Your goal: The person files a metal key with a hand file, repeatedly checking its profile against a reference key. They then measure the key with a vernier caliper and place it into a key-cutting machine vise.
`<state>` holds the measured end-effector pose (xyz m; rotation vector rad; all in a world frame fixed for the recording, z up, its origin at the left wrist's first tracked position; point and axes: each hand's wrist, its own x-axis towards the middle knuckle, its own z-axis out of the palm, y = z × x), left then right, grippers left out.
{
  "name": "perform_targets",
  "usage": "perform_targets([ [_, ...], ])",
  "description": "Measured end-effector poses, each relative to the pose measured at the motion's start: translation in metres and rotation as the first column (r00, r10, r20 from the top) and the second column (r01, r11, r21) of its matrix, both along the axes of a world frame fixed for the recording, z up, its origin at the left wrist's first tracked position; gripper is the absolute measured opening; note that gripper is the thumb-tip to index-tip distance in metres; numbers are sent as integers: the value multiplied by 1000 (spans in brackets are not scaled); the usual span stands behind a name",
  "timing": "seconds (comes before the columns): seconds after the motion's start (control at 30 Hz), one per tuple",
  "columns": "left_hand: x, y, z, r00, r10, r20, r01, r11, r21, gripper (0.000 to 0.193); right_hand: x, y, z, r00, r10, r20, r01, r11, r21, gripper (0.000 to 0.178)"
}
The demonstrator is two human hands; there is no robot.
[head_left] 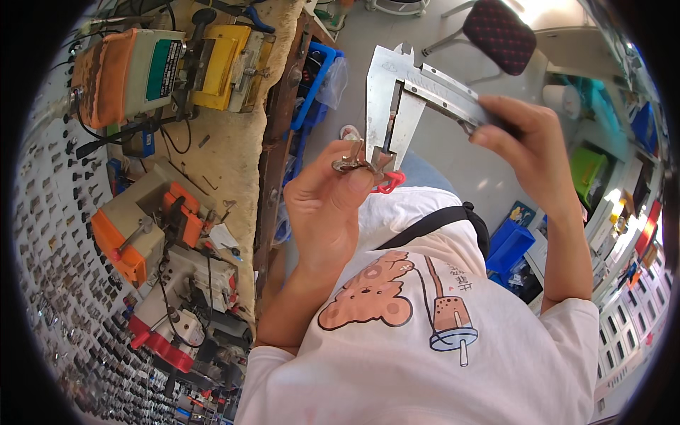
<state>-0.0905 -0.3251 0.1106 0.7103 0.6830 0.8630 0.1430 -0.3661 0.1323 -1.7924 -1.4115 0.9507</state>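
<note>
My right hand [528, 145] is closed on the sliding end of a silver vernier caliper [446, 92], fingers and thumb pinching its beam. The caliper's long jaws point down toward my left hand [326, 205]. Between thumb and fingers, that hand pinches a small bunch of metal keys [352, 164]. A red loop [390, 183] hangs beside the fingertips. One narrow key blade [389, 134] stands up between the jaw tips. I cannot tell whether both jaws touch it.
On the left, a worn workbench [237, 142] bears an orange-and-grey machine [131, 78], a second orange machine [124, 237] and a red-handled one [166, 340]. Key blanks [71, 283] cover the wall beyond. A stool [499, 35] stands ahead; a blue bin [511, 244] is at right.
</note>
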Motion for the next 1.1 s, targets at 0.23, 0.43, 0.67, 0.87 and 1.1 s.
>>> perform_targets([
  [0.23, -3, -6, -5, 997, 58, -46, -55, 996, 67, 17, 0, -2, 8, 997, 40, 69, -45, 997, 61, 37],
  [0.43, -9, -15, -5, 993, 30, -117, -16, 993, 119, 11, 3, -5, 24, 965, 102, 241, -154, 966, 207, 43],
  [0.67, -8, -21, -2, 986, 6, -165, 16, 991, 134, 23, 9, -10, 39, 868, 159, 470, -301, 921, 246, 48],
  [0.87, -8, -21, -1, 979, -15, -201, 64, 969, 237, 30, 11, -10, 40, 874, 168, 456, -310, 915, 258, 51],
  [1.1, -7, -23, 2, 980, -23, -200, 69, 972, 226, 31, 12, -11, 41, 885, 179, 430, -309, 916, 254, 52],
])
